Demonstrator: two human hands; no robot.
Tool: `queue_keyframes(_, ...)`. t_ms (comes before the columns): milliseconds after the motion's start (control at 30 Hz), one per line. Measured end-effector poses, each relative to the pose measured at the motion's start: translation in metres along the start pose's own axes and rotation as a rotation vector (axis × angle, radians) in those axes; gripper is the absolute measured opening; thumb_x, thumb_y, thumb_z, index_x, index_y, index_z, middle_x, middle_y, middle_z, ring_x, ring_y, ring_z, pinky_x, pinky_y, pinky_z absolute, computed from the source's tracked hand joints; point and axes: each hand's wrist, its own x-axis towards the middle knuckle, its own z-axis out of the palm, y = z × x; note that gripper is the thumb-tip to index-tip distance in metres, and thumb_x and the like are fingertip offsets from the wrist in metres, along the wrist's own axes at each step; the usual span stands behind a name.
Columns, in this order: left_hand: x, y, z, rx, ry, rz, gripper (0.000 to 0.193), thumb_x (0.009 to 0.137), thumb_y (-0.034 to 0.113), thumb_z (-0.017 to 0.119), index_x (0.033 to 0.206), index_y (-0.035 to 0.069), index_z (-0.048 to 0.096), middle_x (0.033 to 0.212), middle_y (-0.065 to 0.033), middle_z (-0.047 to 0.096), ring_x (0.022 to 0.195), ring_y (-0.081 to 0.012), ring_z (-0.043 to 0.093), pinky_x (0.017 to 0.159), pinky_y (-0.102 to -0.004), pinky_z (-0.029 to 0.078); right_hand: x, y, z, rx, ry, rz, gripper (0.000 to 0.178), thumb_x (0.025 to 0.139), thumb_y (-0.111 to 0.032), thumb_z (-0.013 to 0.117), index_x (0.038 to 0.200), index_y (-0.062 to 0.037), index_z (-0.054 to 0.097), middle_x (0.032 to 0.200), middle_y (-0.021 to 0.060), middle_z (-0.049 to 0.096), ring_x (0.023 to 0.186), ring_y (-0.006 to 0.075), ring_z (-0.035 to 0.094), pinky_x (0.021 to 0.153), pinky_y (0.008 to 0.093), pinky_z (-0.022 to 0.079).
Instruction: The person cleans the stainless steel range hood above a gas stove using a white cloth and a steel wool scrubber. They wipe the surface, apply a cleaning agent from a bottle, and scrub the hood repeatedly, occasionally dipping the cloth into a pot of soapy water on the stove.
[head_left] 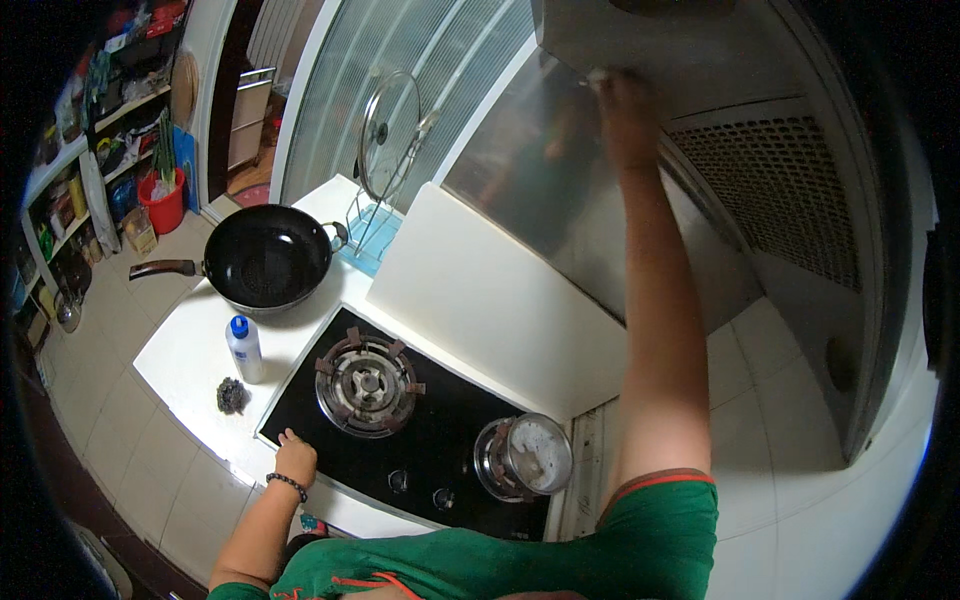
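Observation:
My right arm reaches up to the range hood (pixel 740 130). My right hand (pixel 628 105) is closed against its metal panel (pixel 520 150), in shadow and slightly blurred. A small whitish thing (pixel 597 75) shows at its fingertips, too unclear to name. Low on the left, my left hand (pixel 296 460) rests at the front left corner of the black gas hob (pixel 430 440), fingers partly extended and holding nothing. A bead bracelet (pixel 287 486) circles that wrist. Nearest to it on the white counter (pixel 190 350) are a dark scouring pad (pixel 232 396) and a blue-capped bottle (pixel 244 350).
A black wok (pixel 267 260) stands on the counter, its handle jutting left. Behind it a glass lid (pixel 390 135) leans in a rack. A metal bowl of cloudy liquid (pixel 540 454) sits on the right burner. A white board (pixel 490 290) stands behind the hob.

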Motion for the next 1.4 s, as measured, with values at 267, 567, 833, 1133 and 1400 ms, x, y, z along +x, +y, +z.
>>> queue_keyframes(267,-0.005,0.002,0.016,-0.021,0.028,-0.098,0.038,0.077,0.002,0.053,0.111,-0.015,0.056,0.130,-0.0441,0.031,0.115,-0.0520,0.047,0.083,-0.0413,0.053,0.021,-0.008,-0.110,-0.083,0.515,0.049,0.024,0.084,-0.016,0.062,0.106,-0.0062,0.061,0.111,0.0116,0.061,0.103,0.0287,0.057,0.088,0.0411,0.048)
queue_keyframes(567,-0.003,-0.002,0.016,-0.087,0.084,-0.094,0.044,0.078,0.001,0.051,0.115,-0.023,0.046,0.130,-0.0445,0.030,0.114,-0.0518,0.048,0.079,-0.0399,0.055,0.035,-0.059,0.021,0.006,0.163,0.078,0.026,0.081,-0.006,0.056,0.107,-0.0025,0.060,0.113,0.0155,0.057,0.104,0.0341,0.055,0.085,0.0422,0.047)
queue_keyframes(833,-0.006,0.000,0.014,-0.101,0.029,-0.117,0.046,0.077,0.000,0.050,0.117,-0.023,0.044,0.130,-0.0450,0.030,0.116,-0.0511,0.046,0.078,-0.0400,0.055,0.004,-0.039,-0.030,0.228,0.193,0.142,0.038,0.074,-0.002,0.065,0.111,-0.0113,0.058,0.111,0.0140,0.059,0.102,0.0312,0.056,0.088,0.0434,0.045)
queue_keyframes(1133,0.000,0.004,0.004,-0.005,-0.060,-0.048,0.045,0.078,0.000,0.050,0.117,-0.022,0.045,0.131,-0.0452,0.028,0.117,-0.0530,0.043,0.083,-0.0402,0.053,-0.028,0.033,-0.052,-0.227,0.272,-0.057,0.033,0.075,-0.002,0.065,0.106,-0.0111,0.061,0.104,0.0138,0.060,0.101,0.0298,0.057,0.077,0.0419,0.052)
queue_keyframes(1400,-0.011,-0.002,0.000,-0.019,-0.023,-0.050,0.041,0.079,0.001,0.050,0.113,-0.020,0.051,0.132,-0.0432,0.030,0.117,-0.0497,0.046,0.081,-0.0396,0.054,-0.035,-0.007,-0.027,0.440,-0.042,0.426,0.018,0.087,-0.007,0.055,0.104,-0.0044,0.061,0.107,0.0162,0.060,0.100,0.0309,0.057,0.085,0.0384,0.047)
